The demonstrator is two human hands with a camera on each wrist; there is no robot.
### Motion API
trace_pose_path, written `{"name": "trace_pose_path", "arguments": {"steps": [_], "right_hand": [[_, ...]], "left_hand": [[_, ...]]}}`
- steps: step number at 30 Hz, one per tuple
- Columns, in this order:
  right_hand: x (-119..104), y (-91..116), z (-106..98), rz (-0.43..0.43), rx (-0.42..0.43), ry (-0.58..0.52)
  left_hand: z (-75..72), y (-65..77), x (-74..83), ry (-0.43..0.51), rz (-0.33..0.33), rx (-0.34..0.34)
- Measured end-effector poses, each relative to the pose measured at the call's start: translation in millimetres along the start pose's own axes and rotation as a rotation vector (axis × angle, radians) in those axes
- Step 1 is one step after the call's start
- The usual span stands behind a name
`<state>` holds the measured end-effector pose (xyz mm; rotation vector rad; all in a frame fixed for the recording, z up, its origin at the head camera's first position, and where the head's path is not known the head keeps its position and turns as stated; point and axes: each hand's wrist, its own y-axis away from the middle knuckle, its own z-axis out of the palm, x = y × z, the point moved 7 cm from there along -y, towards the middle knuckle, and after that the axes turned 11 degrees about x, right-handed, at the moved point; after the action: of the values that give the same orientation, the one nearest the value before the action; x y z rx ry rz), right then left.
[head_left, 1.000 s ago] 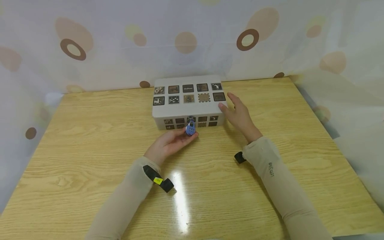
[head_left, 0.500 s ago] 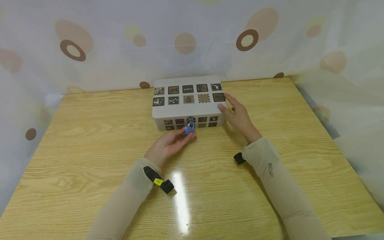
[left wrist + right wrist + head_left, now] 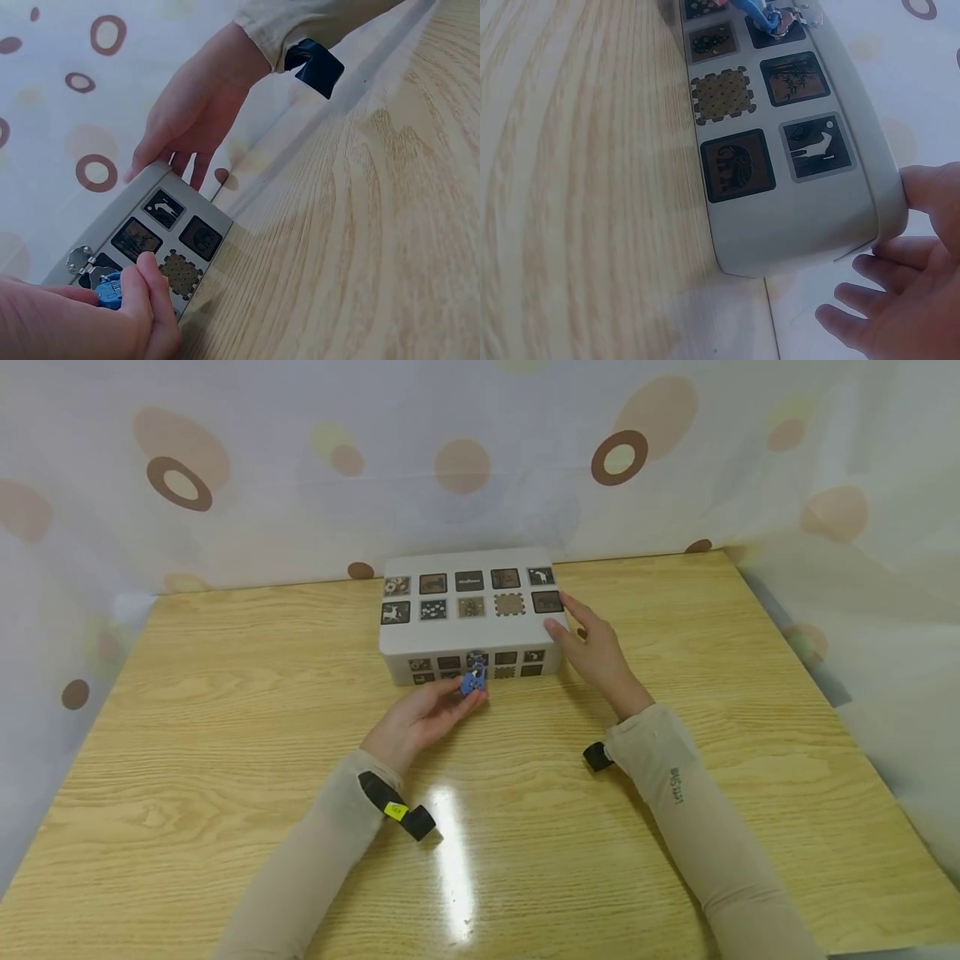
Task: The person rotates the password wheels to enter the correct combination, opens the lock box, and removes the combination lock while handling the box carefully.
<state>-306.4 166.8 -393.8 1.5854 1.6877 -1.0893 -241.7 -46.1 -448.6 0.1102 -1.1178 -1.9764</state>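
A white lidded box [image 3: 450,633], printed with small square pictures, sits at the back of the table. At its front a metal latch [image 3: 80,259] holds a small blue padlock [image 3: 472,682] with number dials. Between thumb and fingers, my left hand [image 3: 423,718] pinches the padlock's body, tilting it outward. The shackle appears to pass through the latch, though the join is too small to read well. My right hand [image 3: 602,658] rests against the box's right end, thumb at the lid's edge. In the right wrist view its other fingers are extended, several pointing past the corner.
The wood-grain table [image 3: 225,752] stretches around the box on the left, right and front. A white curtain [image 3: 465,410] with brown and beige circles hangs right behind the box. Black wrist straps [image 3: 393,806] are worn over beige sleeves [image 3: 705,814].
The padlock has turned slightly and its dial face is tipped more upward in my left fingers. My right hand has shifted slightly left, onto the box's right edge.
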Motion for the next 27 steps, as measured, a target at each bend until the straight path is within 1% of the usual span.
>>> {"name": "trace_pose_path", "arguments": {"steps": [6, 13, 20, 27], "right_hand": [[-0.8, 0.9, 0.1, -0.008, -0.002, -0.010], [-3.0, 2.2, 0.0, -0.005, -0.002, -0.007], [-3.3, 3.0, 0.7, -0.012, -0.001, -0.007], [-3.3, 4.6, 1.9, -0.015, -0.016, -0.020]], "left_hand": [[-0.5, -0.1, 2.2, -0.019, 0.000, 0.031], [-0.4, 3.4, 6.9, -0.074, -0.013, 0.024], [-1.5, -3.0, 9.6, -0.122, -0.002, 0.059], [0.2, -5.7, 9.6, -0.145, -0.013, 0.065]]}}
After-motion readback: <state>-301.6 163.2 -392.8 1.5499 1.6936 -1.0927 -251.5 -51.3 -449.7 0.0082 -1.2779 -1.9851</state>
